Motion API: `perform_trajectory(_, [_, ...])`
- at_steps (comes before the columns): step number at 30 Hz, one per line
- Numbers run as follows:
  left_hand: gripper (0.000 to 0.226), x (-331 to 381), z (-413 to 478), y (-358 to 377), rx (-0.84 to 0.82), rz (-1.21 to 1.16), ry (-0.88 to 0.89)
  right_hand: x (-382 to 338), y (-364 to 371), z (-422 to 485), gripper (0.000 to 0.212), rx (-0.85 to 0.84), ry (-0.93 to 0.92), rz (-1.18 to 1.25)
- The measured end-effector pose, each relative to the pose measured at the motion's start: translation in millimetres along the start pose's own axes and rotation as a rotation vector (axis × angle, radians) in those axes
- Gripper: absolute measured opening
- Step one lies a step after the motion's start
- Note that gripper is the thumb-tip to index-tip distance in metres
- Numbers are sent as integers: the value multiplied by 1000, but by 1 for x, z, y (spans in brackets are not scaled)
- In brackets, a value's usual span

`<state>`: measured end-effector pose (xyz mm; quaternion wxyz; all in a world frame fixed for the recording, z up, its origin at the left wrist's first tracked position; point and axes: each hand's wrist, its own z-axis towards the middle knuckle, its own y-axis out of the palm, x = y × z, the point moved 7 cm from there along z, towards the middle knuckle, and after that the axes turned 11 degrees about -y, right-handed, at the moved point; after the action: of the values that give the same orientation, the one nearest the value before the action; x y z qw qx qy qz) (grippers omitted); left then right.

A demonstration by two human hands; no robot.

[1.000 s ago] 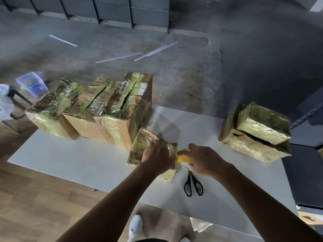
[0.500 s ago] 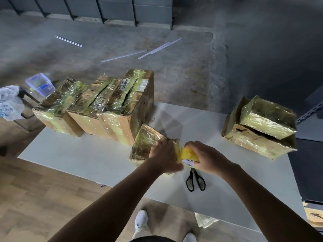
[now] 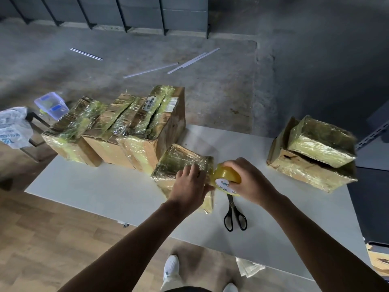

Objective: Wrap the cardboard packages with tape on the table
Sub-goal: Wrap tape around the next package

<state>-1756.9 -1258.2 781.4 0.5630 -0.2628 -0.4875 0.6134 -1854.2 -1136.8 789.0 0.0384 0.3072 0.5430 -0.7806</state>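
Note:
A small cardboard package, covered in shiny yellowish tape, lies in the middle of the white table. My left hand rests on its near right corner, fingers spread over the top. Right beside it my right hand grips a yellow tape roll, held against the package's right end. A short strip of tape runs from the roll to the package.
Three taller taped boxes stand in a row at the table's far left. Two stacked taped packages sit at the right. Black scissors lie near the front edge. A plastic bag and a clear container are off the table's left.
The right hand has lifted the tape roll higher along the package's right end. The left hand has stayed on the package. The camera has tilted slightly.

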Motion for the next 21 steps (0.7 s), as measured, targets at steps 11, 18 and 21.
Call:
perform_trajectory(11, [55,-35,-10,-13,-25,-205,-56,-26,-13,30,48,12,-35,-77])
perform_trajectory(18, [56,-47,-12,-30,-96,-251,-8,-33,-7,32,56,28,-119,52])
perform_trajectory(21, [56,-57,-18,-28,-110,-270,-23,-29,-3,27,58,95,-89,180])
